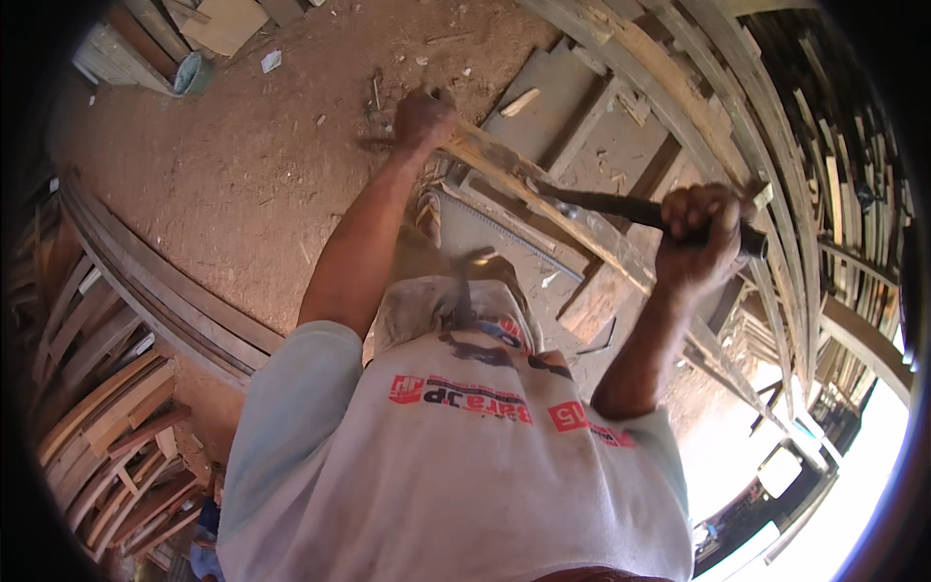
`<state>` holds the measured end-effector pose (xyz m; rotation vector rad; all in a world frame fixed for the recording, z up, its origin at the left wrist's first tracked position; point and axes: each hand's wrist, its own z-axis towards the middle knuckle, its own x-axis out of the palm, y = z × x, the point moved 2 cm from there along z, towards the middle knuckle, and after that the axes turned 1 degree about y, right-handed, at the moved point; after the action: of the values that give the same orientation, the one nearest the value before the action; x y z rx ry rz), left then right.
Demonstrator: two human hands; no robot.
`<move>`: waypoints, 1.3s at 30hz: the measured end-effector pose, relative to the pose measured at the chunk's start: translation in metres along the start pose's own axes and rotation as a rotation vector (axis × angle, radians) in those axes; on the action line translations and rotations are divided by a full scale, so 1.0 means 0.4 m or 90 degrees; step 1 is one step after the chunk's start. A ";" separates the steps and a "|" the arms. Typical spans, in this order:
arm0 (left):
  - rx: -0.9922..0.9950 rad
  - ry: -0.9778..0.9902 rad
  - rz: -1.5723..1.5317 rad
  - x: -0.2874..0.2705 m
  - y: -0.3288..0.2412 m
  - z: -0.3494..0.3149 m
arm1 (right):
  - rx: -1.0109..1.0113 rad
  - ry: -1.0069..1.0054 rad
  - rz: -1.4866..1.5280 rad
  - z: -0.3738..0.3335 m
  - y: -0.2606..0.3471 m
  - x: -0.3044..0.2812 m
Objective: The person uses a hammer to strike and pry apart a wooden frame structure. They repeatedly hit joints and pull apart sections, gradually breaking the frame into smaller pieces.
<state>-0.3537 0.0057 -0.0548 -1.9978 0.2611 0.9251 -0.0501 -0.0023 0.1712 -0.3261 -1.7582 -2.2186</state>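
My left hand [424,118] is closed in a fist at the far end of a long wooden board [543,199]. What its fingers hold is mostly hidden; a small round end shows at the top of the fist. My right hand [700,228] is wrapped round the thick, dark grip of a long-handled tool [611,204]. The tool slants left from my right hand, its narrow end over the board; its head cannot be made out. Below the board lies a thin strip with a toothed edge [519,238].
Long curved-looking timbers [679,73] run along the right, with stacked thin slats [853,194] beyond. Planks [175,276] and a pile of cut wood [126,436] stand at the left. Wood scraps [521,102] lie about the brown dirt floor [223,184]. Bright light comes from the lower right.
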 end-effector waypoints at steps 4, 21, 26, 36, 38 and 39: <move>0.062 -0.051 0.026 0.028 0.004 0.031 | 0.015 -0.036 -0.117 -0.016 0.028 0.120; 0.171 -0.019 0.240 0.102 0.061 0.097 | -0.125 -0.091 -0.080 -0.107 -0.007 0.008; 0.077 -0.014 0.061 0.034 -0.046 0.001 | -0.070 0.066 0.041 -0.072 -0.014 -0.161; 0.121 0.061 0.054 0.078 0.034 0.059 | -0.022 -0.161 0.180 -0.115 0.013 -0.152; 0.039 -0.026 0.086 0.060 -0.025 0.036 | -0.087 -0.136 0.287 -0.142 0.019 -0.240; 0.053 -0.036 0.083 0.055 -0.038 0.047 | -0.080 -0.105 0.251 -0.123 0.021 -0.230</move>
<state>-0.3402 0.0329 -0.0664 -1.8933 0.3953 1.0341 0.0390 -0.0441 0.1353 -0.8289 -1.4733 -2.0626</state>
